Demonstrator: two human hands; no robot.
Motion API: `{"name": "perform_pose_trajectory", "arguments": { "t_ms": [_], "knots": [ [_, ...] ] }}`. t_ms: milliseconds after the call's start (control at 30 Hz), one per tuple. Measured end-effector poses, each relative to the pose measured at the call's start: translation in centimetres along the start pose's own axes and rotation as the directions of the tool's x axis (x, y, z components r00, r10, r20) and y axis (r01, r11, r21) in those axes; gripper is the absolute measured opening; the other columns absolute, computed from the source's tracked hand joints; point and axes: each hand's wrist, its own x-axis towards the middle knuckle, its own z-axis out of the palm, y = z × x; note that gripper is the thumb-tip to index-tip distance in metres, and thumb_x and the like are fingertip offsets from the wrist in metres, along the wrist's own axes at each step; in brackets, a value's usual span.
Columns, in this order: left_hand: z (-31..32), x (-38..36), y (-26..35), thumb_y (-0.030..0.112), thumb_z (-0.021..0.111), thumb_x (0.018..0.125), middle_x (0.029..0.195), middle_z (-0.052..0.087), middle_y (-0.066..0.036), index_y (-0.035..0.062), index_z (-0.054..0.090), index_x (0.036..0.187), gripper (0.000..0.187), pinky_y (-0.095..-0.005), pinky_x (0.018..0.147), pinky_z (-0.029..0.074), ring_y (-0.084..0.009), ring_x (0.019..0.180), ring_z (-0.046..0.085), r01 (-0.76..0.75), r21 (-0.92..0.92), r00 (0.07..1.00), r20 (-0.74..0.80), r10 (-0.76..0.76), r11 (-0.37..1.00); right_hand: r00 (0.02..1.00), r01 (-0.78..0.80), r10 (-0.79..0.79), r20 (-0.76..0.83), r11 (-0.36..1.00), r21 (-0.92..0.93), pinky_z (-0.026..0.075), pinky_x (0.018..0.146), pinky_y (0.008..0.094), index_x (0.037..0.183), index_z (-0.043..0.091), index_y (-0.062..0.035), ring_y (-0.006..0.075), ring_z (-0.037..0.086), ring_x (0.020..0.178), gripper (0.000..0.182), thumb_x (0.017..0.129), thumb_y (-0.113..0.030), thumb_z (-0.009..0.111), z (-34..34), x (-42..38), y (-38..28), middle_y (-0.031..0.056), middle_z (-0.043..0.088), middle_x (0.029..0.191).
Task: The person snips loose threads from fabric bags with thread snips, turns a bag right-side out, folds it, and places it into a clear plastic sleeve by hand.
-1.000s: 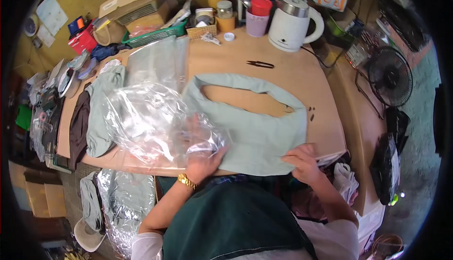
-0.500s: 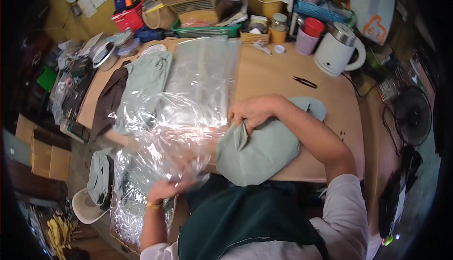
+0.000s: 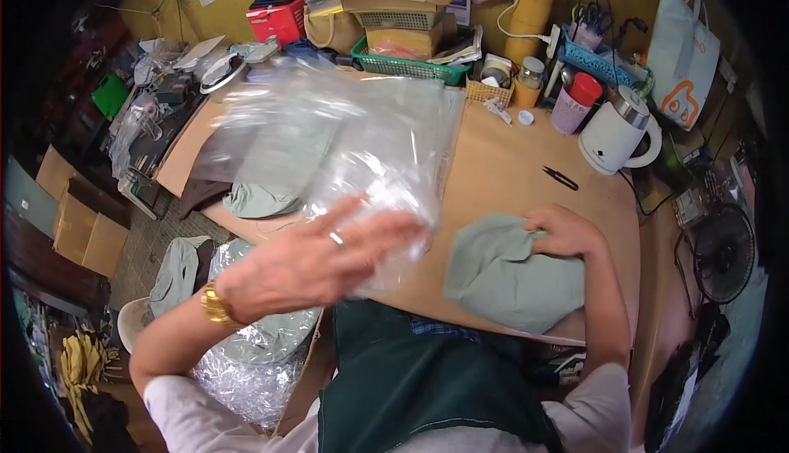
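Note:
Raised over the near left of the table, my left hand (image 3: pixel 325 252) is blurred by motion, its fingertips pinched on a clear plastic bag (image 3: pixel 374 178). The bag is lifted and smeared, spreading up and left from the fingers. At the right, the fingers of my right hand (image 3: pixel 567 231) are closed on the upper edge of a folded grey-green cloth garment (image 3: pixel 514 280) lying at the table's front edge. Behind the raised bag, more grey-green cloth (image 3: pixel 263 198) and a dark brown cloth (image 3: pixel 201 194) are partly hidden.
Black thread snips (image 3: pixel 560 178) lie on the brown tabletop (image 3: pixel 493 165). A white kettle (image 3: pixel 612 133), a pink cup (image 3: pixel 567 112) and a green basket (image 3: pixel 411 67) line the back. Plastic-wrapped cloth (image 3: pixel 255 371) sits below the table at left, and a black fan (image 3: pixel 723 252) stands right.
My left hand has risen from below the table edge, lifting the plastic bag up and left. My right hand and the grey-green garment have shifted right. The camera view has turned slightly.

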Motion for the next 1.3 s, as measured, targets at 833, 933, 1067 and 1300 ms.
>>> {"name": "perform_pose_trajectory", "arguments": {
  "t_ms": [833, 933, 1067, 1300],
  "knots": [
    [-3.4, 7.1, -6.3, -0.002, 0.056, 0.081, 0.152, 0.032, 0.001, 0.0082, 0.061, 0.125, 0.046, -0.0288, 0.084, 0.057, -0.0298, 0.135, 0.039, 0.236, 0.592, 0.944, -0.329, -0.036, 0.771, 0.561, 0.635, 0.334, -0.758, 0.415, 0.652, 0.045, 0.079, 0.0223, 0.111, 0.064, 0.0042, 0.0093, 0.060, 0.083, 0.028, 0.084, -0.003, 0.066, 4.9, 3.5, -7.9, 0.0042, 0.067, 0.099],
    [-3.3, 8.6, -2.8, -0.003, 0.054, 0.079, 0.157, 0.024, 0.005, 0.0146, 0.049, 0.137, 0.061, -0.0307, 0.089, 0.057, -0.0355, 0.138, 0.035, 0.045, 0.461, 0.998, -0.064, -0.017, 0.886, 0.638, 0.667, 0.356, -0.682, 0.187, 0.722, 0.047, 0.079, 0.0231, 0.112, 0.064, 0.0035, 0.0105, 0.061, 0.083, 0.030, 0.084, -0.007, 0.067, 6.2, 6.7, -6.1, 0.0056, 0.067, 0.100],
    [-1.6, 8.8, -0.5, 0.002, 0.053, 0.083, 0.157, 0.025, 0.005, 0.0159, 0.045, 0.140, 0.059, -0.0330, 0.086, 0.059, -0.0360, 0.139, 0.033, -0.152, 0.409, 0.988, 0.054, 0.142, 0.900, 0.796, 0.597, 0.312, -0.519, -0.260, 0.759, 0.048, 0.076, 0.0282, 0.106, 0.064, 0.0035, 0.0148, 0.062, 0.081, 0.025, 0.087, -0.013, 0.065, 5.4, 8.0, -8.4, 0.0086, 0.068, 0.100],
    [3.9, 8.0, 3.7, 0.002, 0.051, 0.083, 0.157, 0.024, -0.007, 0.0039, 0.038, 0.144, 0.062, -0.0347, 0.085, 0.057, -0.0338, 0.143, 0.027, -0.383, 0.055, 0.922, 0.078, 0.378, 0.922, 0.797, 0.581, 0.329, -0.507, -0.189, 0.791, 0.048, 0.076, 0.0317, 0.105, 0.064, 0.0023, 0.0190, 0.062, 0.082, 0.024, 0.087, -0.014, 0.064, 5.6, 10.4, -9.1, 0.0099, 0.068, 0.098]
  ]
}}
